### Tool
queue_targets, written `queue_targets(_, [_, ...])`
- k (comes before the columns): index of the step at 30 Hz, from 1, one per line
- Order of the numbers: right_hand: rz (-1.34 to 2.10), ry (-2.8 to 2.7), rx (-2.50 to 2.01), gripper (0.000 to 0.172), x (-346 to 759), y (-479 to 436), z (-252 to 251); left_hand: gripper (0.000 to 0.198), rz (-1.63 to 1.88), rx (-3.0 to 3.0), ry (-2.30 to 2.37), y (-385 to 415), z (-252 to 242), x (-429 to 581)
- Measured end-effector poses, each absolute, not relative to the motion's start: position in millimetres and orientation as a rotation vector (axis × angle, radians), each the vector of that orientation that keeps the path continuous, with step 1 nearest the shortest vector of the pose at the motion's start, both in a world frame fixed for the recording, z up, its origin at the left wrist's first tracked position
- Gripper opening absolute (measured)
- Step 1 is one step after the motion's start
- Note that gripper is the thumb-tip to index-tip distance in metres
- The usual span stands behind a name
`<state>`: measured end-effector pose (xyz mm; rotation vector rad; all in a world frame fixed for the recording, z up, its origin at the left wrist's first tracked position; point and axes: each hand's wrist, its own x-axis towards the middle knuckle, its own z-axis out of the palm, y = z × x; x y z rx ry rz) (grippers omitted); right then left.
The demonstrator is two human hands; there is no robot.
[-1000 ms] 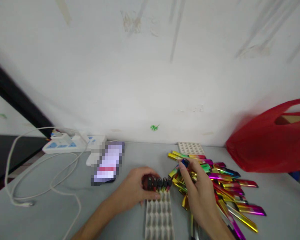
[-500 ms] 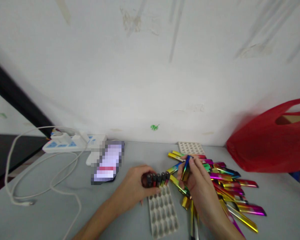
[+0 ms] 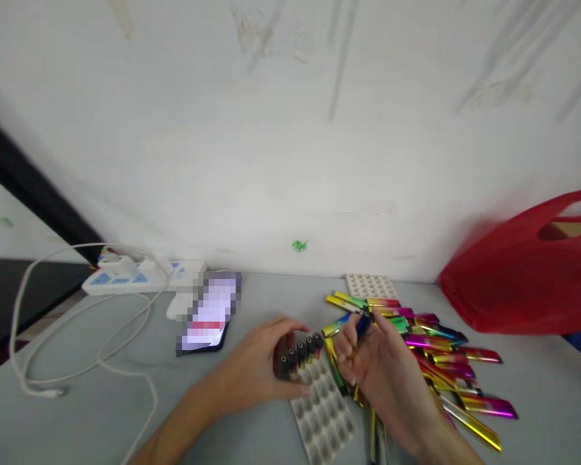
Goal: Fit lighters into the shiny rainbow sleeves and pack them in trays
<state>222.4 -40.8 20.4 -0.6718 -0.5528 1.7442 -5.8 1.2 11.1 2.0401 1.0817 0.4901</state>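
My left hand (image 3: 261, 368) rests on the grey table and grips the far end of a white pocketed tray (image 3: 325, 413). A row of several black-tipped sticks (image 3: 300, 352) stands in the tray's far pockets, right at my fingers. My right hand (image 3: 377, 368) is closed around one shiny stick (image 3: 361, 326), with its blue end poking up above my fingers. That hand hovers just right of the tray. A heap of shiny metallic sticks (image 3: 430, 355), pink, gold and green, lies to the right of it.
A second white tray (image 3: 370, 285) lies by the wall behind the heap. A phone (image 3: 208, 316) lies left of centre, with a power strip (image 3: 126, 278) and white cables (image 3: 77, 361) further left. A red plastic bag (image 3: 527, 271) fills the right side.
My left hand has turned the tray so its near end swings right. My right hand lifted a stick from the heap and drew it leftwards, close to the tray.
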Motion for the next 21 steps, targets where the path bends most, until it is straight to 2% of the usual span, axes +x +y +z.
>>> queue_targets(3, [1.815,-0.503,-0.675,0.048,222.8,-42.9,22.3,0.100,0.508,1.997,0.965,3.1,11.8,-11.0])
queue_targets(9, [1.843,-0.451,-0.643,0.045,223.2,-43.9,22.1,0.115,0.510,1.774,0.753,5.2,2.3,-15.2])
queue_targets(16, [1.892,-0.481,-0.599,0.055,222.9,-43.7,21.3,0.105,0.488,1.682,0.690,6.6,1.2,-14.4])
queue_targets(21, [1.905,-0.464,-0.591,0.057,222.1,-44.5,20.3,0.102,0.489,1.857,0.765,8.7,3.7,-15.4])
